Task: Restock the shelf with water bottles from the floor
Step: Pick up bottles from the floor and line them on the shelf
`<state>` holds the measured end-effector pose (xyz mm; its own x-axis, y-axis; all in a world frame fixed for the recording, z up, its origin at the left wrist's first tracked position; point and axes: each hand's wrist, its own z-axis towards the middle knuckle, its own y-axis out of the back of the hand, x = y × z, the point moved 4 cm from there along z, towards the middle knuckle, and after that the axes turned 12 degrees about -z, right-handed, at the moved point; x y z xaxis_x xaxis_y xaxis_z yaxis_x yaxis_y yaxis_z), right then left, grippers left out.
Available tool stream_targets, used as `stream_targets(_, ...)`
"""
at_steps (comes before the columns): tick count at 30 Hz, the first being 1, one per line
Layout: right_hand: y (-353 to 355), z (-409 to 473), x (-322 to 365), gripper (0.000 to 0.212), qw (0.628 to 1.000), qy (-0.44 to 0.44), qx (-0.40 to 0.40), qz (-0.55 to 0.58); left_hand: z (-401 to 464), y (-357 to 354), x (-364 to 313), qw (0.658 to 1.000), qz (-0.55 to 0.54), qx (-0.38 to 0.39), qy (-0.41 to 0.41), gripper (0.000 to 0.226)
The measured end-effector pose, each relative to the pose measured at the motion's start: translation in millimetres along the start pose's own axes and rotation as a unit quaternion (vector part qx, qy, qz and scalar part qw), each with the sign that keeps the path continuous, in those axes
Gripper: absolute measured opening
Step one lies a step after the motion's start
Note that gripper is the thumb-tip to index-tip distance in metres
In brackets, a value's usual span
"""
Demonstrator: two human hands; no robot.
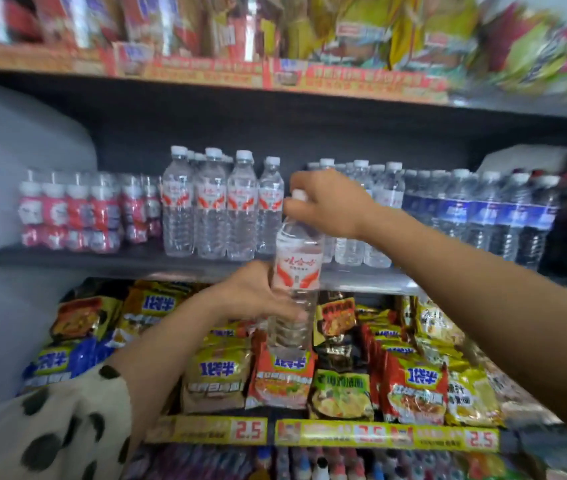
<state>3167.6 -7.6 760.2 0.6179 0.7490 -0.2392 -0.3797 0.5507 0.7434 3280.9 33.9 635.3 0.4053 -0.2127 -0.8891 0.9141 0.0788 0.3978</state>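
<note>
Both hands on upright water bottle (296, 285): right hand (323, 202) atop, left hand (258, 296) mid-body.

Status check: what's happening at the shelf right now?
Right hand grips bottle cap, left hand grips its body. Bottle upright, before the shelf. Nothing in the way.

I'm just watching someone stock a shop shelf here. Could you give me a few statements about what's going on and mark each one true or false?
1. Both hands hold the same water bottle. True: the right hand grips its cap end, the left hand its body.
2. The held bottle already stands on the shelf. False: it is in the air in front of the shelf edge.
3. The row of red-labelled water bottles on the shelf carries the same label as the held one. True.
4. The blue-labelled bottles stand left of the red-labelled ones. False: they stand to the right.
5. Instant noodle packets fill the shelf below. True.
</note>
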Motion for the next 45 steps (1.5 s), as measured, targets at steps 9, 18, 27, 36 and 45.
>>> stream_targets(9, 16.0, 96.7, -47.3, 0.019, 0.998, -0.035, -0.043, -0.001, 67.7, 67.7, -52.2, 0.982, 0.100, -0.158, -0.022, 0.061)
stream_targets(18, -54.1, 168.9, -82.8, 0.018, 0.999, -0.044, -0.009, 0.006, 123.2, 99.9, -30.3, 0.949, 0.167, -0.269, 0.011, 0.019)
stream_targets(27, -102.6, 195.8, -92.4, 0.024, 0.999, -0.034, 0.017, 0.038, 144.1, 102.8, -9.0, 0.935, 0.229, -0.269, 0.018, 0.018)
stream_targets(36, -109.1, 205.0, -91.9, 0.026, 0.991, -0.016, 0.056, 0.120, 149.2, 102.6, 0.8, 0.920, 0.263, -0.291, 0.021, 0.022)
stream_targets(45, -114.1, 213.3, -91.0, 0.025, 0.984, -0.008, 0.105, 0.144, 148.4, 101.3, 10.4, 0.910, 0.264, -0.318, 0.032, 0.026)
